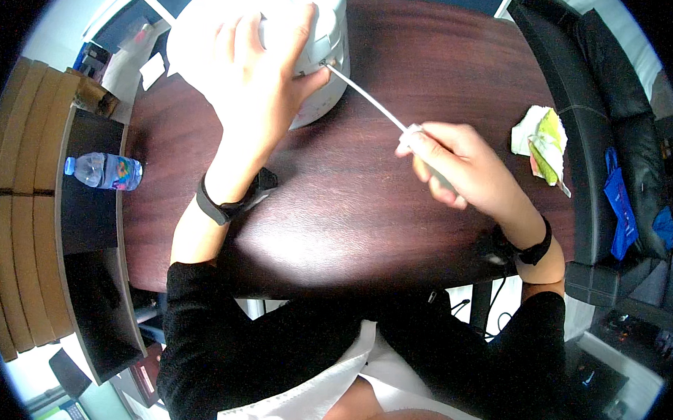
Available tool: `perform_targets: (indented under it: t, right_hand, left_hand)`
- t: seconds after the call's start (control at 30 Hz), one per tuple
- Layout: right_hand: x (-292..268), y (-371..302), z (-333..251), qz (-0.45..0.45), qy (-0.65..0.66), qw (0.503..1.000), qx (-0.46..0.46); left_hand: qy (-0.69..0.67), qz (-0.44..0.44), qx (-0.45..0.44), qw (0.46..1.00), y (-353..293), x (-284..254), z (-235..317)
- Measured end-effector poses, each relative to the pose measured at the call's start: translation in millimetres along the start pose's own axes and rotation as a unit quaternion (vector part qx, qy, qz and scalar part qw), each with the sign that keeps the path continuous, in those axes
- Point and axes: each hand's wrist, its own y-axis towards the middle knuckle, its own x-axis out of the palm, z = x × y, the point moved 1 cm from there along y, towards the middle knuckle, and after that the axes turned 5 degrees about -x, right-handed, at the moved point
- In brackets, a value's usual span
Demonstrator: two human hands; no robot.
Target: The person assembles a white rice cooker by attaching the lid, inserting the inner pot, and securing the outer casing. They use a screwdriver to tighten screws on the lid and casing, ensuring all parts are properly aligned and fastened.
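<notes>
A rounded white appliance (pixel 328 107), whose exact kind I cannot tell, stands at the far left of the table, its top washed out by glare. My left hand (pixel 264 73) lies across it with fingers spread, the thumb beside a small opening in its side. From that opening a thin white cord (pixel 369 98) runs taut toward the right. My right hand (pixel 457 159) is closed on the cord's outer end, pinching a whitish end piece, probably the plug, between thumb and fingers. That end is partly hidden by the fingers. Both wrists wear black bands.
Under my hands is a dark reddish-brown table (pixel 411 237). A crumpled green and white wrapper (pixel 541 145) lies near its right edge. At the left, a water bottle (pixel 104 171) lies on its side. A black sofa (pixel 596 125) stands right, and stacked brown cartons (pixel 24 209) left.
</notes>
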Motion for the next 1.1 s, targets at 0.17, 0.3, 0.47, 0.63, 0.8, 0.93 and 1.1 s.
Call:
perform_targets:
  t: [0.17,0.3,0.47,0.63,0.8,0.93,1.1]
  right_hand:
    - [-6.1,3.7,-2.7,0.179,-0.462,0.839,-0.225]
    - [-4.3,-3.1,0.4,0.226,-0.510,0.796,-0.235]
    - [-12.7,11.8,6.5,0.143,-0.416,0.874,-0.207]
    - [-12.7,11.6,7.9,0.008,-0.060,0.997,-0.052]
    - [3.4,11.0,12.1,-0.077,0.317,0.941,0.093]
    - [-1.1,9.3,10.8,-0.083,0.283,0.952,0.088]
    - [-10.0,13.0,1.8,0.172,-0.428,0.859,-0.222]
  left_hand:
    - [0.002,-0.007,0.001,1.000,0.4,-0.2,-0.4]
    - [-0.002,0.000,0.003,1.000,-0.8,0.8,-0.8]
    - [-0.006,0.003,-0.006,1.000,-1.5,1.8,0.1]
    - [-0.008,0.009,-0.014,1.000,-1.1,2.2,1.1]
    - [-0.004,0.003,-0.030,1.000,-0.8,3.1,1.5]
    - [0.010,-0.006,-0.010,1.000,0.2,0.5,-1.6]
    - [0.000,-0.009,0.001,1.000,0.6,-0.2,-3.4]
